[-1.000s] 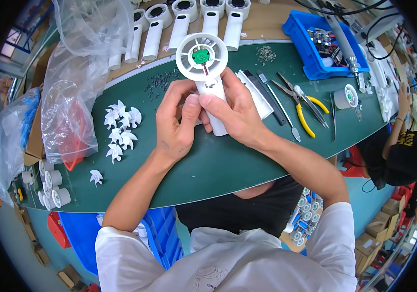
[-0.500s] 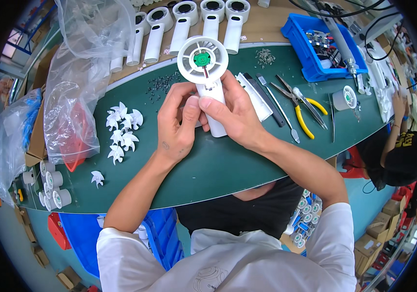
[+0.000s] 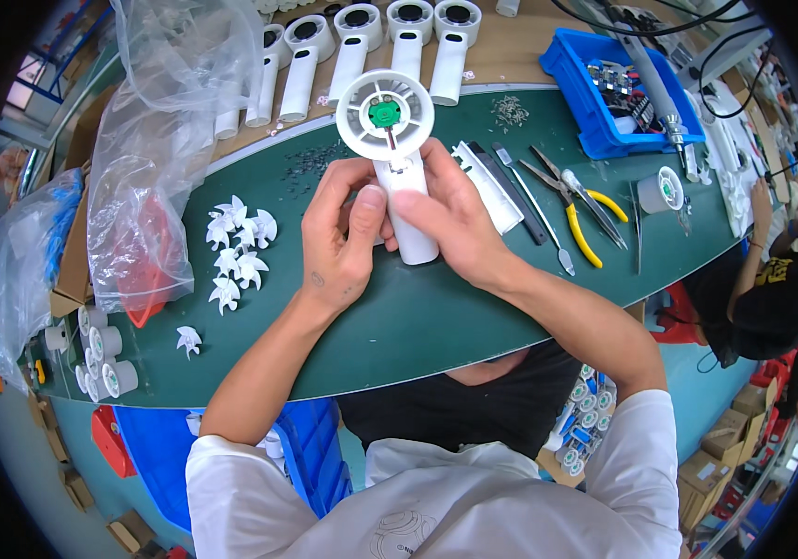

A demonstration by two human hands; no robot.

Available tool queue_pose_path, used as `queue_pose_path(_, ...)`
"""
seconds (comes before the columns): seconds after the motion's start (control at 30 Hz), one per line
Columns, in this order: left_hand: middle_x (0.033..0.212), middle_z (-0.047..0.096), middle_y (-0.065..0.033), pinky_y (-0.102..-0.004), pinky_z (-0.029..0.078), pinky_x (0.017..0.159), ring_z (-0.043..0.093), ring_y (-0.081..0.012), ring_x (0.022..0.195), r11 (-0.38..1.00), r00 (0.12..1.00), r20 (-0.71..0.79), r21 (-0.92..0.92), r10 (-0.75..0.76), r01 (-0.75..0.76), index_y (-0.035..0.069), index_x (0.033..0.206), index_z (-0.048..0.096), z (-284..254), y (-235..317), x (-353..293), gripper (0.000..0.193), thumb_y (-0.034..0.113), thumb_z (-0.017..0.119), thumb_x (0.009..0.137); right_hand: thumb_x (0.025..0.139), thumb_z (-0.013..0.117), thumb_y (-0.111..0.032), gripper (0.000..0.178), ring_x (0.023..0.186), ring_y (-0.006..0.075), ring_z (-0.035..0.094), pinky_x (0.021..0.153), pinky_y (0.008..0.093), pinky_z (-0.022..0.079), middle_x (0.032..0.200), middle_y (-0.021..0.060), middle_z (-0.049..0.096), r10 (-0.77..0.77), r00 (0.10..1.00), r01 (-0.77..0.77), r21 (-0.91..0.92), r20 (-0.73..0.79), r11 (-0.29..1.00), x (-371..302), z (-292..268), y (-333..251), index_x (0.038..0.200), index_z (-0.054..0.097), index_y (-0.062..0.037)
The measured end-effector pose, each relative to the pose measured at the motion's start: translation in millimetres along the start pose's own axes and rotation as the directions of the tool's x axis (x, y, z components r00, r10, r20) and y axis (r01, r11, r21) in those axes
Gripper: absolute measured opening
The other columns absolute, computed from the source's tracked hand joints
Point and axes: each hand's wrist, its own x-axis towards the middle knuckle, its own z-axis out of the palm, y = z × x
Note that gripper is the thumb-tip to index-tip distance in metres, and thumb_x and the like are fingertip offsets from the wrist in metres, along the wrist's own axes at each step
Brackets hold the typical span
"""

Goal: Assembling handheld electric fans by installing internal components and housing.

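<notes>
White fan blades (image 3: 249, 268): loose on green bench (image 3: 324, 349). Left hand (image 3: 338, 222): grip closed, fingers curled against white handheld fan (image 3: 403, 177), itself between both hands, above bench. Right hand (image 3: 460, 222): grip closed round its handle (image 3: 418, 246), thumb across front. Yellow-handled pliers (image 3: 567, 196): on bench.

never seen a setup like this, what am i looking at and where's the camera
There is no machine doing the work: these are a person's bare hands. The view comes from a wide fisheye camera worn on the head, looking down, so straight edges bend. The left hand and right hand hold a white fan body by its handle; a green circuit board shows inside its round head. On the green table lie white fan blades to the left and yellow-handled pliers to the right, with a blue bin beyond them.
</notes>
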Motion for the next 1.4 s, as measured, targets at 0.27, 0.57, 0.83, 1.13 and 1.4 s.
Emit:
queue_pose_path(0.27, 0.104, 0.057, -0.0092, -0.0221, 0.046, 0.055, 0.055, -0.0099, 0.075, 0.976, 0.986, -0.037, -0.153, -0.164, 0.157, -0.002, 0.115, 0.053, 0.2, 8.7, 0.4, 0.029, 0.017, 0.059, 0.094, 0.096, 0.045, -0.033, 0.052, 0.091, 0.0175, 0.057, 0.079, 0.0323, 0.048, 0.114, 0.0118, 0.052, 0.107, 0.988, -0.118, 0.100, 0.112, 0.988, 0.0, -6.2, 5.5, 0.134, 0.033, 0.0002)
queue_pose_path(0.57, 0.103, 0.057, -0.0094, -0.0221, 0.046, 0.055, 0.055, -0.0097, 0.073, 0.963, 0.982, -0.012, -0.201, -0.186, 0.180, -0.002, 0.114, 0.052, -2.0, 10.5, 0.0, 0.028, 0.016, 0.060, 0.093, 0.099, 0.043, -0.026, 0.044, 0.086, 0.0175, 0.058, 0.076, 0.0318, 0.048, 0.112, 0.0113, 0.053, 0.103, 0.983, -0.119, 0.101, 0.153, 0.988, 1.6, -7.7, 3.7, 0.133, 0.035, -0.0008)
queue_pose_path(0.83, 0.098, 0.056, -0.0064, -0.0218, 0.046, 0.056, 0.055, -0.0090, 0.072, 0.980, 0.982, -0.067, -0.104, -0.178, 0.170, -0.003, 0.107, 0.055, -2.1, 7.8, -0.2, 0.023, 0.015, 0.060, 0.093, 0.099, 0.045, -0.026, 0.046, 0.098, 0.0179, 0.058, 0.085, 0.0316, 0.048, 0.118, 0.0116, 0.053, 0.091, 0.986, -0.100, 0.058, 0.139, 0.993, 1.9, -6.8, 5.4, 0.136, 0.035, -0.0005)
queue_pose_path(1.13, 0.095, 0.055, -0.0053, -0.0206, 0.042, 0.054, 0.051, -0.0067, 0.067, 0.987, 0.992, -0.042, -0.113, -0.121, 0.115, -0.003, 0.106, 0.054, -3.9, 6.6, -3.0, 0.023, 0.017, 0.058, 0.095, 0.099, 0.048, -0.022, 0.045, 0.102, 0.0157, 0.059, 0.086, 0.0298, 0.048, 0.119, 0.0112, 0.055, 0.073, 0.981, -0.081, 0.038, 0.178, 0.996, 0.5, -10.2, 3.7, 0.137, 0.035, 0.0000)
queue_pose_path(1.4, 0.090, 0.054, -0.0049, -0.0208, 0.038, 0.052, 0.047, -0.0062, 0.063, 0.979, 0.993, -0.035, -0.177, -0.110, 0.102, -0.002, 0.107, 0.053, -1.3, 3.7, -3.8, 0.025, 0.020, 0.055, 0.096, 0.099, 0.049, -0.023, 0.038, 0.084, 0.0153, 0.063, 0.076, 0.0291, 0.052, 0.097, 0.0111, 0.062, -0.014, 0.993, 0.011, 0.027, 0.117, 1.000, 0.7, -7.0, 6.9, 0.127, 0.042, 0.0009)
